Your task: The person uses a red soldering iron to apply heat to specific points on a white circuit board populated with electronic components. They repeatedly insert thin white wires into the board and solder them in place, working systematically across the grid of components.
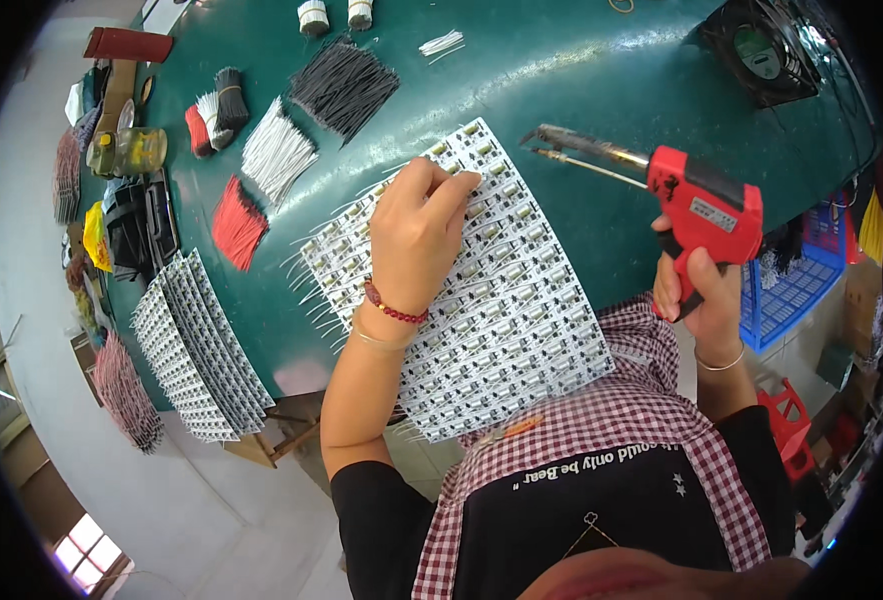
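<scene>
A large white sheet of small circuit boards [521, 320] lies tilted over the table's near edge and my lap. White wires stick out along its left edge. My left hand [418, 225] is over its upper part, thumb and fingers pinched together at the board. Their tips are hidden, so I cannot make out what they hold. My right hand [699, 285] is wrapped round the handle of a red soldering gun [711, 210], a finger at its trigger. The gun's metal tip [539, 140] points left, just off the sheet's upper right edge and apart from it.
On the green table [521, 80] lie black wires [345, 85], white wires [277, 150] and red wires [238, 224]. More circuit sheets [201, 350] stand at the left edge. A black fan [761, 55] sits far right, above a blue basket [796, 290] and a red stool [786, 425].
</scene>
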A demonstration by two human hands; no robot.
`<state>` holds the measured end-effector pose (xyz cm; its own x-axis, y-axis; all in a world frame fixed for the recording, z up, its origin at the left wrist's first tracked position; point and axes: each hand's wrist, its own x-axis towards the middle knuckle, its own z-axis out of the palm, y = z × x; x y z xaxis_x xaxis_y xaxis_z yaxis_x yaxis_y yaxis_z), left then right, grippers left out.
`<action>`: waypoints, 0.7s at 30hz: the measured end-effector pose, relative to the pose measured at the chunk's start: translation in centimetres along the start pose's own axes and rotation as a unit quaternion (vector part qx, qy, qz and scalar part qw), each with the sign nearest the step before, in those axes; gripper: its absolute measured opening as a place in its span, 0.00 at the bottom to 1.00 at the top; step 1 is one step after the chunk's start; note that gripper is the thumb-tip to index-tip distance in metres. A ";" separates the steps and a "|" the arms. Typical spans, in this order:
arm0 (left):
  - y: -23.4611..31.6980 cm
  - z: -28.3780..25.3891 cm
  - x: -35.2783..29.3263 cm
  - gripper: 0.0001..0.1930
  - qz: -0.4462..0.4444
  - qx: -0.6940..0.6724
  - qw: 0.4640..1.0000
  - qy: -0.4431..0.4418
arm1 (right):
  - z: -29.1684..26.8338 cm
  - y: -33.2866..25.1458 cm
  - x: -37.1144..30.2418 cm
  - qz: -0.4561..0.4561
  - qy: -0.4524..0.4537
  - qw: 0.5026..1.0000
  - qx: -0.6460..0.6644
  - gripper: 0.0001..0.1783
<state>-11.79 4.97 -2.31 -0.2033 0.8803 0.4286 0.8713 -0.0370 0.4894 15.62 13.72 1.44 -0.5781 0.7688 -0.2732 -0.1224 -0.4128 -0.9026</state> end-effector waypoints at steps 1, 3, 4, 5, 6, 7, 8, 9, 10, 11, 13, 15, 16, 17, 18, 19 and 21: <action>-0.1 0.0 0.0 0.08 -0.007 0.002 1.000 0.001 | 0.0 0.3 -0.1 0.007 -0.008 1.000 0.000 0.25; -0.3 0.0 0.0 0.07 -0.021 0.005 1.000 0.003 | 0.1 0.9 -0.4 0.021 -0.025 0.999 0.000 0.24; -0.5 0.0 0.0 0.07 -0.018 0.014 1.000 0.002 | 0.2 1.0 -0.5 0.019 -0.030 0.999 -0.005 0.23; -0.7 0.0 0.0 0.07 -0.016 0.023 1.000 0.001 | 0.3 1.1 -0.4 0.018 -0.033 0.999 -0.013 0.23; -0.9 0.0 0.0 0.07 -0.013 0.032 0.999 0.000 | 0.5 1.1 -0.4 0.016 -0.035 0.999 -0.021 0.22; -1.0 0.0 -0.1 0.07 -0.014 0.032 0.999 -0.002 | 0.6 1.1 -0.4 0.015 -0.037 0.999 -0.032 0.22; -1.0 0.0 -0.1 0.07 -0.014 0.033 0.999 -0.005 | 0.8 1.1 -0.4 0.019 -0.038 0.998 -0.045 0.21; -1.0 -0.1 -0.1 0.07 -0.015 0.033 0.999 -0.007 | 1.0 1.0 -0.3 0.024 -0.039 0.997 -0.059 0.20; -1.0 0.0 -0.1 0.07 -0.014 0.027 1.000 -0.008 | 1.2 1.0 -0.3 0.027 -0.040 0.996 -0.074 0.20; -1.0 0.0 -0.1 0.07 -0.013 0.021 1.000 -0.009 | 1.3 1.0 -0.3 0.032 -0.036 0.995 -0.083 0.19; -1.1 0.1 -0.1 0.07 -0.021 0.000 1.000 -0.009 | 1.5 1.2 -0.5 0.043 -0.031 0.994 -0.100 0.18; -1.2 0.3 -0.2 0.07 -0.039 -0.029 0.999 -0.008 | 1.7 1.4 -0.5 0.027 -0.034 0.989 -0.141 0.20; -1.2 0.3 -0.1 0.07 -0.036 -0.028 0.999 -0.011 | 1.8 1.4 -0.6 0.019 -0.036 0.986 -0.162 0.22; -1.2 0.2 -0.1 0.07 -0.034 -0.027 0.999 -0.014 | 1.8 1.4 -0.5 0.020 -0.037 0.985 -0.166 0.21; -1.2 0.2 -0.1 0.07 -0.031 -0.026 0.999 -0.016 | 1.9 1.5 -0.6 0.021 -0.038 0.985 -0.169 0.21; -1.3 0.2 -0.1 0.07 -0.030 -0.025 0.999 -0.016 | 1.9 1.6 -0.6 0.022 -0.039 0.984 -0.172 0.21; -1.4 0.3 -0.2 0.06 -0.029 -0.025 0.999 -0.016 | 2.1 1.6 -0.6 0.014 -0.041 0.984 -0.174 0.19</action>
<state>-12.80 4.99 -3.30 -0.2370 0.8966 0.3741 0.8353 -0.0086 0.5497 14.09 11.60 0.90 -0.6428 0.7112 -0.2848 0.1703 -0.2298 -0.9582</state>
